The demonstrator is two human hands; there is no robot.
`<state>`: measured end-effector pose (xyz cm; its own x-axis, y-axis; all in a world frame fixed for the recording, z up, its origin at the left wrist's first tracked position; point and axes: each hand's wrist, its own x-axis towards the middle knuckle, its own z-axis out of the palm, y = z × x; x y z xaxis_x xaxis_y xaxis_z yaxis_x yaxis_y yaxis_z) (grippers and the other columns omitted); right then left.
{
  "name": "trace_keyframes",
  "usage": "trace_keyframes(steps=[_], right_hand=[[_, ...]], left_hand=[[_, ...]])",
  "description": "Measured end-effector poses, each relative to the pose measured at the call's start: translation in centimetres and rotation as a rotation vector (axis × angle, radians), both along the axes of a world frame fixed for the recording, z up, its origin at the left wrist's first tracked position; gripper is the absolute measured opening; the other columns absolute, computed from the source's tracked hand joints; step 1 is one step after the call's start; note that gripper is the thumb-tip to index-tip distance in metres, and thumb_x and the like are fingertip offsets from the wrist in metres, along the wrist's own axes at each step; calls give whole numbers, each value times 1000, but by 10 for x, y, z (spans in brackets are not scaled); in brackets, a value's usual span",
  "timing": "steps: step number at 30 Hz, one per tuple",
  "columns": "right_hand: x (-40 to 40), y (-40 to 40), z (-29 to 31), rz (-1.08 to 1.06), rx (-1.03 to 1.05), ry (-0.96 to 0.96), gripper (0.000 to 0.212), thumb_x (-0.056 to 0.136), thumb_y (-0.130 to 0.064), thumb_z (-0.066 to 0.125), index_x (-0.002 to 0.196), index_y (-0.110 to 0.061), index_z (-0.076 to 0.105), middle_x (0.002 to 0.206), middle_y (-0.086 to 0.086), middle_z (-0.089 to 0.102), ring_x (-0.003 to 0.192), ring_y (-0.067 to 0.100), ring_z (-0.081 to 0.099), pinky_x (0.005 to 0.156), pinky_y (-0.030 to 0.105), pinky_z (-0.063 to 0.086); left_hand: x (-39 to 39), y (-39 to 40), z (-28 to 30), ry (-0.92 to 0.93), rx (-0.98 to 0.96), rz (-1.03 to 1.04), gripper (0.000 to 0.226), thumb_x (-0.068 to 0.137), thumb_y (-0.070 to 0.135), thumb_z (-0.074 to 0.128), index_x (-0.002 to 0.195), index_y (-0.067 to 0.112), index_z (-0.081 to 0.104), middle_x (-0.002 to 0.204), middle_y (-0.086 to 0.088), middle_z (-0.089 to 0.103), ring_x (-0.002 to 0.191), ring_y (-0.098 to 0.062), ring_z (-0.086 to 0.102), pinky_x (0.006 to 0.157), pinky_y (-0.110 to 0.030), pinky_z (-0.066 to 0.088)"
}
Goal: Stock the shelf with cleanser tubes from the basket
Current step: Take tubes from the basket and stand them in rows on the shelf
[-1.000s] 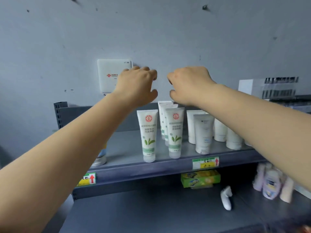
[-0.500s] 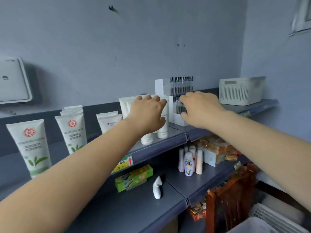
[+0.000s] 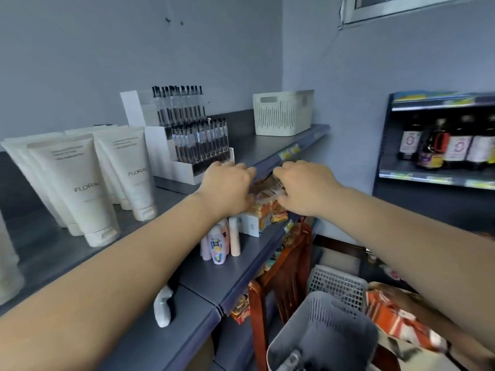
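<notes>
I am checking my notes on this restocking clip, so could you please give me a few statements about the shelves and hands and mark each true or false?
1. Both hands are empty. True: neither the left hand nor the right hand holds a tube.
2. The cream tubes lie flat. False: they stand upright on their caps.
3. The white basket sits on the top shelf. True.
4. The grey basket is on the top shelf. False: it is low down, beside the wooden chair.
</notes>
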<state>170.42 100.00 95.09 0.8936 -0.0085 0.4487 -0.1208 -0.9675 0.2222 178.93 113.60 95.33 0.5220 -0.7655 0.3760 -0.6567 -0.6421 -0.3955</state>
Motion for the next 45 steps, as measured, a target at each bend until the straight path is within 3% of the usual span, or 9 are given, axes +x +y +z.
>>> trace_keyframes(steps=[9, 13, 18, 21, 24, 28, 37, 42, 45], right_hand=[[42, -99, -97, -185, 206, 228, 37, 90, -31, 49, 120, -12, 48, 119, 8, 53, 111, 30, 52, 70, 33, 38], [55, -133, -162, -275, 347, 327, 36, 87, -32, 51, 117, -12, 51, 119, 8, 55, 110, 29, 54, 81, 37, 49], [54, -160, -253, -412, 603, 464, 36, 87, -28, 52, 119, -14, 52, 122, 8, 55, 113, 30, 54, 81, 35, 46], [48, -173, -310, -462, 807, 551, 30, 88, -22, 51, 116, -10, 53, 118, 8, 55, 106, 28, 56, 85, 36, 47], [42, -179, -366, -486, 959, 653, 13, 92, -14, 44, 99, -15, 56, 95, 0, 53, 82, 16, 53, 75, 34, 43], [31, -179, -440, -572, 1092, 771, 35, 91, -15, 50, 125, -4, 52, 123, 13, 57, 108, 29, 56, 86, 33, 45], [10, -171, -581, -542, 993, 1118, 44, 85, 3, 47, 126, -12, 54, 135, 14, 43, 122, 33, 47, 97, 39, 46], [14, -159, -636, -358, 740, 1348, 40, 86, -6, 53, 126, -10, 54, 137, 11, 41, 128, 34, 32, 101, 40, 34], [14, -159, -651, -179, 615, 1411, 35, 90, -11, 51, 124, -7, 54, 131, 9, 48, 122, 30, 39, 90, 34, 31]], left_hand=[[64, -114, -101, 237, 100, -161, 46, 88, 34, 49, 129, 14, 44, 127, -8, 54, 119, -31, 50, 92, -38, 40], [81, -155, -171, 419, 141, -239, 40, 87, 31, 51, 122, 13, 49, 121, -8, 55, 114, -30, 52, 87, -37, 43], [85, -195, -264, 667, 216, -293, 34, 85, 25, 52, 117, 14, 54, 115, -7, 57, 109, -30, 53, 84, -39, 44], [82, -208, -318, 813, 284, -272, 31, 88, 24, 51, 118, 16, 53, 113, -5, 57, 105, -28, 55, 78, -40, 49], [77, -210, -375, 950, 368, -229, 24, 90, 26, 50, 111, 14, 52, 107, -4, 55, 98, -28, 57, 68, -34, 44], [65, -200, -454, 1132, 365, -155, 15, 87, 22, 51, 96, 10, 51, 94, -7, 52, 90, -29, 55, 67, -33, 38], [53, -188, -601, 1443, 571, 57, 44, 90, 23, 55, 132, 14, 45, 129, -10, 51, 114, -28, 52, 94, -39, 45], [55, -178, -658, 1378, 676, 54, 41, 88, 18, 54, 128, 12, 48, 131, -11, 50, 118, -28, 50, 97, -41, 44], [56, -178, -683, 1267, 759, -12, 34, 89, 9, 48, 123, 9, 49, 127, -14, 51, 116, -30, 50, 96, -41, 43]])
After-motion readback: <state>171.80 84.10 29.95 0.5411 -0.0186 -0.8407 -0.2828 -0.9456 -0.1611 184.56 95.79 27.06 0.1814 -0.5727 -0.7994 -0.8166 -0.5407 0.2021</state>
